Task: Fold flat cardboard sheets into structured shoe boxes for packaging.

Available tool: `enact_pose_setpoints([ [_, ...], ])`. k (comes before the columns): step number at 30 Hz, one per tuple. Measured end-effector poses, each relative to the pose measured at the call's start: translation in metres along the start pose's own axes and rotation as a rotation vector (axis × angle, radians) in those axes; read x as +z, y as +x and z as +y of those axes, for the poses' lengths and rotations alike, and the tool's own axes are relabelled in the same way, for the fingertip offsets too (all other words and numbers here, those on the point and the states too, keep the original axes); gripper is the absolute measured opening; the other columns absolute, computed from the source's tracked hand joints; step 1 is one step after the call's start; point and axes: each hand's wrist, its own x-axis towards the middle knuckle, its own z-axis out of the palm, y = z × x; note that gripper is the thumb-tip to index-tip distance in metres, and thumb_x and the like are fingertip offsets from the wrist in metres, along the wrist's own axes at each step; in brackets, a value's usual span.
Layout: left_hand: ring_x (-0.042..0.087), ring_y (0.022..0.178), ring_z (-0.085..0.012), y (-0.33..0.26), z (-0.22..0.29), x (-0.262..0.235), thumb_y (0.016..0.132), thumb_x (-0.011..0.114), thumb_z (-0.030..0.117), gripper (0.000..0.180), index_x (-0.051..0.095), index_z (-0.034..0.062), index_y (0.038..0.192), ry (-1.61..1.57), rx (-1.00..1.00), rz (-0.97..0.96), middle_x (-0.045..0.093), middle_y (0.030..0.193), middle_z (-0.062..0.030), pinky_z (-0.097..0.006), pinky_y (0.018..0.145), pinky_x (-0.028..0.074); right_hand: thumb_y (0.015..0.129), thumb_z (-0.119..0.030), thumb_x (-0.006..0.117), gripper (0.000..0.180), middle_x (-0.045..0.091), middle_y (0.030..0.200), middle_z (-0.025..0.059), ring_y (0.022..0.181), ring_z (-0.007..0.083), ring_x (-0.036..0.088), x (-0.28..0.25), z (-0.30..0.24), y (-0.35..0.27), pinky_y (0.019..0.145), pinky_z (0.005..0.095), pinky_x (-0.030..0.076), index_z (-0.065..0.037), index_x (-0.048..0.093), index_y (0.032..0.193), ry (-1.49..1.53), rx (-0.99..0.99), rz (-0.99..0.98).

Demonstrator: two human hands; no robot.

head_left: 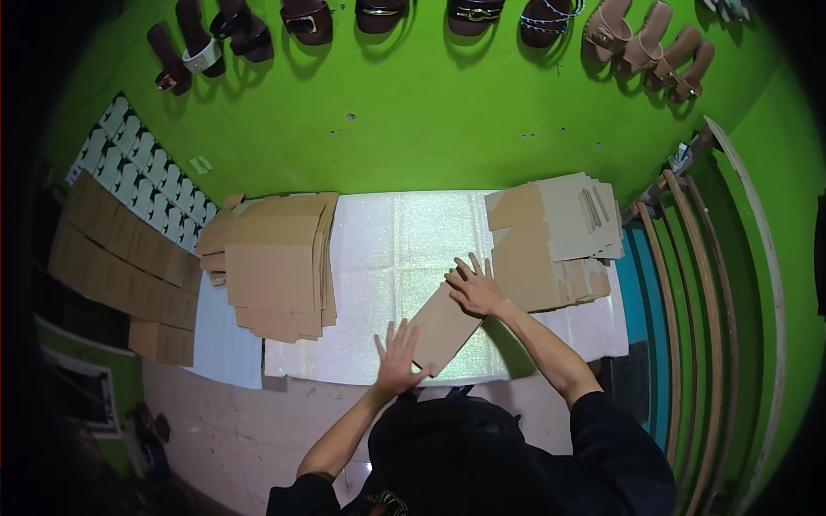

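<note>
The flat cardboard blank (443, 327) lies on the glittery white bench (387, 249), just right of the bench's centre and near its front edge. The blank's long axis runs diagonally: its near end points toward the person's lower left, and its far end points up and to the right, toward the right-hand stack of cardboard blanks (555, 236). The far end reaches the lower left corner of that stack; whether the two touch cannot be told. The left hand (397, 357) rests palm-down at the near end of the blank, its grip spread apart with fingers splayed, pressing flat and clamped on nothing. The right hand (473, 288) rests palm-down on the far end of the blank, its grip likewise spread apart and flat, enclosing nothing. A second, left-hand stack of cardboard blanks (275, 262) lies on the bench well apart from the flat blank, on the opposite side from the right-hand stack. Beyond the bench's left edge, rows of folded brown boxes (120, 258) and white printed boxes (146, 176) are lined up. Behind the bench rises a green wall (430, 112), with a row of sandals (465, 17) hung along its top.
</note>
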Motion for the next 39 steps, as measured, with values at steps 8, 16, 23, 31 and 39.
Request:
enact_pose_setpoints([
  [8, 0.011, 0.150, -0.0517, 0.011, 0.036, 0.043, 0.072, 0.078, 0.050, 0.105, 0.030, 0.0133, 0.158, 0.167, 0.046, -0.098, 0.016, 0.167, -0.0185, -0.086, 0.102, 0.008, 0.062, -0.071, 0.079, 0.109, 0.021, 0.166, 0.0110, 0.151, 0.0496, 0.011, -0.012, 0.002, -0.066, 0.109, 0.0781, 0.020, -0.030, 0.038, 0.155, 0.013, -0.210, -0.091],
  [16, 0.007, 0.151, -0.0529, 0.010, -0.022, 0.006, 0.081, 0.055, 0.000, 0.083, 0.031, 0.0167, 0.159, 0.292, -0.190, -0.012, 0.013, 0.168, -0.0158, -0.083, 0.107, 0.012, 0.065, -0.057, 0.085, 0.099, 0.015, 0.167, 0.0112, 0.150, 0.0506, 0.008, 0.006, -0.024, -0.060, 0.108, 0.0805, 0.024, -0.029, 0.045, 0.151, 0.134, -0.047, -0.012],
  [23, 0.006, 0.149, -0.0543, 0.031, -0.040, -0.016, 0.080, 0.075, 0.016, 0.088, 0.033, 0.0199, 0.157, 0.095, -0.125, -0.044, 0.011, 0.167, -0.0166, -0.079, 0.107, 0.023, 0.068, -0.040, 0.089, 0.095, 0.014, 0.166, 0.0123, 0.148, 0.0517, 0.013, 0.027, -0.067, -0.043, 0.110, 0.0721, 0.030, -0.027, 0.044, 0.151, 0.279, 0.166, 0.159],
  [31, 0.018, 0.148, -0.0497, 0.029, -0.074, -0.004, 0.081, 0.079, 0.021, 0.073, 0.050, 0.0200, 0.148, 0.040, 0.027, 0.147, 0.023, 0.165, -0.0120, -0.060, 0.111, 0.035, 0.072, -0.030, 0.086, 0.076, 0.024, 0.163, 0.0134, 0.144, 0.0512, 0.022, 0.047, -0.127, -0.045, 0.104, 0.0648, 0.033, -0.020, 0.056, 0.141, 0.239, 0.329, 0.321],
  [39, 0.033, 0.142, -0.0483, 0.007, -0.075, -0.032, 0.078, 0.081, 0.019, 0.056, 0.067, 0.0151, 0.132, -0.064, 0.187, 0.251, 0.038, 0.158, -0.0144, -0.053, 0.112, 0.037, 0.074, -0.027, 0.084, 0.072, 0.029, 0.160, 0.0140, 0.143, 0.0490, 0.025, 0.026, -0.184, -0.079, 0.104, 0.0655, 0.031, -0.020, 0.057, 0.140, 0.171, 0.485, 0.386],
])
